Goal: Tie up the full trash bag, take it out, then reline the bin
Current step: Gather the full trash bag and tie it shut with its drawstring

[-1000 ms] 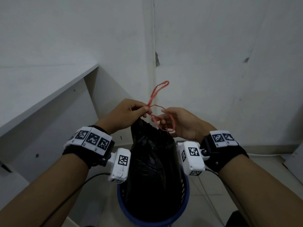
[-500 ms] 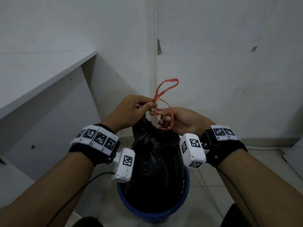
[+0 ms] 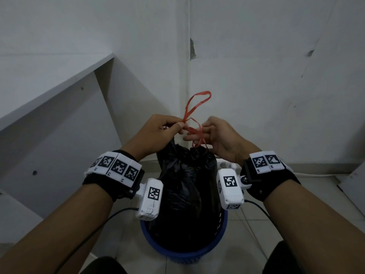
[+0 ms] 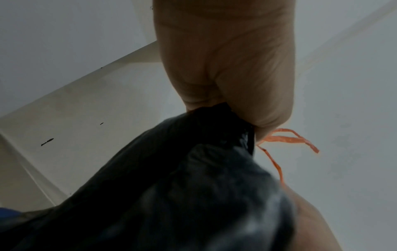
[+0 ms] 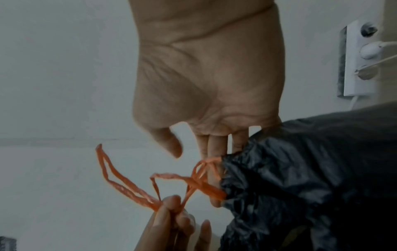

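A full black trash bag [image 3: 187,184] stands in a blue bin [image 3: 183,254], its neck gathered. My left hand [image 3: 180,128] pinches the red drawstring [image 3: 197,101] just above the neck, and one loop sticks upward. In the left wrist view the left hand [image 4: 225,68] also clutches the bag's neck [image 4: 214,122], with the drawstring [image 4: 287,139] trailing right. My right hand [image 3: 189,137] is beside it with straight fingers, a loop of drawstring round them. The right wrist view shows the right hand [image 5: 199,152], the drawstring [image 5: 120,185], the bag [image 5: 311,178] and the left fingertips [image 5: 167,214] pinching the strands.
The bin sits in a corner of white walls on a tiled floor. A white slanted shelf panel [image 3: 49,76] runs along the left. A white power strip [image 5: 358,57] with plugs hangs on the wall behind the bag, and a white cable [image 3: 316,174] runs along the skirting.
Both hands have risen a little with the bag's neck. The right fingers have straightened inside the lower loop. The left hand's pinch stays on the drawstring, whose upper loop stands taller.
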`<act>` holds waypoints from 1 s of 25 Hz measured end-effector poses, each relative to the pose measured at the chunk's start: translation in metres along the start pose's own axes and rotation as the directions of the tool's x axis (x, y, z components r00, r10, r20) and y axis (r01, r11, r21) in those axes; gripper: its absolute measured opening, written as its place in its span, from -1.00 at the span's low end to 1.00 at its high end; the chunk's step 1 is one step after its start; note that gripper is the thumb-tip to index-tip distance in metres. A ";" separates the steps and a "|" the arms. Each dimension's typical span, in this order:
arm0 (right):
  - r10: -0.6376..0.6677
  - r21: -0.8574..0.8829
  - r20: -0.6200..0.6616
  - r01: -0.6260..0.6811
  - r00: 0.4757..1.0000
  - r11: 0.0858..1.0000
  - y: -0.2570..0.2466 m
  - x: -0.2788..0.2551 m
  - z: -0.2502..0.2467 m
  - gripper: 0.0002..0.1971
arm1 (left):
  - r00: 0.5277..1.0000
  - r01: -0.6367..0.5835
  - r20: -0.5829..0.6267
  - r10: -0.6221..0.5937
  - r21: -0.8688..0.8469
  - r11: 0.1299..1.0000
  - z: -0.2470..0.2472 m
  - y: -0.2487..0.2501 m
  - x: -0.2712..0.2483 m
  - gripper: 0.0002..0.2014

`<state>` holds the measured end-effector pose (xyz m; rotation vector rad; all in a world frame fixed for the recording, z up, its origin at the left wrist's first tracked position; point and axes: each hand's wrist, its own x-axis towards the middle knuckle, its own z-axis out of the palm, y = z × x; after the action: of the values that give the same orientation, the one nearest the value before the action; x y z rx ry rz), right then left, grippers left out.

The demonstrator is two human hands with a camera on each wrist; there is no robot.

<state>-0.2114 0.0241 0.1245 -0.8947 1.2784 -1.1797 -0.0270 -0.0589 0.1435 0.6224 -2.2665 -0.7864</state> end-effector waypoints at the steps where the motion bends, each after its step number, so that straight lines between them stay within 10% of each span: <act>1: -0.014 -0.079 -0.027 0.012 1.000 0.997 0.002 0.001 -0.002 -0.66 | 1.000 0.010 0.007 -0.010 -0.009 1.000 0.000 -0.001 -0.001 -0.79; 5: -0.327 -0.524 -0.225 0.169 0.918 0.835 0.010 0.008 -0.006 -0.92 | 0.994 0.062 -0.085 -0.073 -0.122 0.991 0.008 -0.004 -0.003 -0.77; 11: -0.456 -0.348 -0.466 0.317 0.759 0.882 0.008 0.005 -0.012 -0.92 | 0.913 0.091 -0.340 -0.224 -0.367 0.926 0.016 0.006 0.002 -0.68; 19: -0.076 0.392 -0.311 0.200 0.947 0.898 -0.008 -0.014 -0.020 -0.91 | 0.784 0.069 -0.438 -0.439 -0.642 0.763 0.031 0.011 0.014 -0.83; 25: -0.029 0.473 -0.416 0.243 0.909 0.847 0.000 -0.014 -0.029 -0.81 | 0.771 0.028 -0.262 -0.580 -0.896 0.443 0.037 0.017 0.013 -0.82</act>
<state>-0.2388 0.0408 0.1242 -0.3560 1.1231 -1.7838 -0.0658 -0.0411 0.1377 0.6543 -0.9636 -1.5581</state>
